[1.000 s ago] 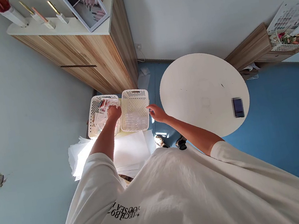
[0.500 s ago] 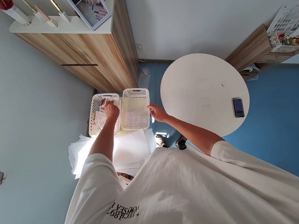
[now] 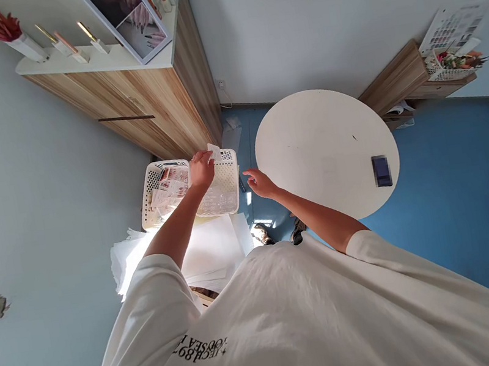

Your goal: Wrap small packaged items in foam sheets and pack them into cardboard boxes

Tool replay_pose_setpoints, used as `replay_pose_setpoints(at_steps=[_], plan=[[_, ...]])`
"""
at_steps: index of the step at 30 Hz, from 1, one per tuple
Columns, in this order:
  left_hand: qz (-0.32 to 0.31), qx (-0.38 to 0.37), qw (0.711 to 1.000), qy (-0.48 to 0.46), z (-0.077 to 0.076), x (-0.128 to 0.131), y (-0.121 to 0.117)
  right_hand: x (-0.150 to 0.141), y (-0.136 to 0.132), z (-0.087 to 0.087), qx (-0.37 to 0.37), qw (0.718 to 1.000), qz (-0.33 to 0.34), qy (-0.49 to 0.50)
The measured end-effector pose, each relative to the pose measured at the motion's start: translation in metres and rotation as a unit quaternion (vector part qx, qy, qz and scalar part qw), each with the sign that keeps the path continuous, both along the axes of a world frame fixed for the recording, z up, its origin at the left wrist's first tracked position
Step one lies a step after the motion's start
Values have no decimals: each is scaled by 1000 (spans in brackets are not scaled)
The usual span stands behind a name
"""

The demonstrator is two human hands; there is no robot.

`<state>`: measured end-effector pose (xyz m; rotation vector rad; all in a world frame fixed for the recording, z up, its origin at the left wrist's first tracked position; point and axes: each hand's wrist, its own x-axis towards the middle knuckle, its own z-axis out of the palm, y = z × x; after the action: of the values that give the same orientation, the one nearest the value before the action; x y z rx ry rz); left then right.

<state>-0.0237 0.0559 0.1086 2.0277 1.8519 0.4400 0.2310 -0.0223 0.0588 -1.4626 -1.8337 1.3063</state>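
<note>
My left hand (image 3: 202, 170) is closed on a small, pale, see-through packet (image 3: 215, 152), which it holds over the far part of the right white plastic basket (image 3: 234, 175). Clear plastic pieces (image 3: 218, 201) lie in the near part of that basket. Beside it on the left is a second white basket (image 3: 146, 192), filled with small printed packets (image 3: 171, 185); my forearm crosses its near right corner. Just off the right basket's right side, my right hand (image 3: 260, 183) hangs with its index finger stretched out and the other fingers loosely curled, holding nothing.
White sheets (image 3: 210, 244) lie stacked on the near side of the baskets. A round white table (image 3: 311, 135) with a phone (image 3: 381, 171) on it stands to the right. Behind the baskets rises a wood-grain cabinet (image 3: 158, 104) with a picture frame on top.
My left hand has come out of the left basket with a small packet and moved right, over the right basket. My right hand has come away from the basket's rim.
</note>
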Motion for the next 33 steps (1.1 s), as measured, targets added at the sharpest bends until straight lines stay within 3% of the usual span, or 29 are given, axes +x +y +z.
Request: replay_pose_setpoints(at_steps=[8,14,24,33], plan=[[-104,12,991,-82,-9,119,-5,80,-12,10,-10,995,-102,1],[-127,-22,981,-148,-18,214,-23,154,-27,5,-40,980,-196,25],[-54,-167,961,-215,-52,361,-62,291,-54,-25,-94,955,-281,33],[31,-297,895,-330,-96,439,-98,367,-62,-56,-157,926,-335,69]])
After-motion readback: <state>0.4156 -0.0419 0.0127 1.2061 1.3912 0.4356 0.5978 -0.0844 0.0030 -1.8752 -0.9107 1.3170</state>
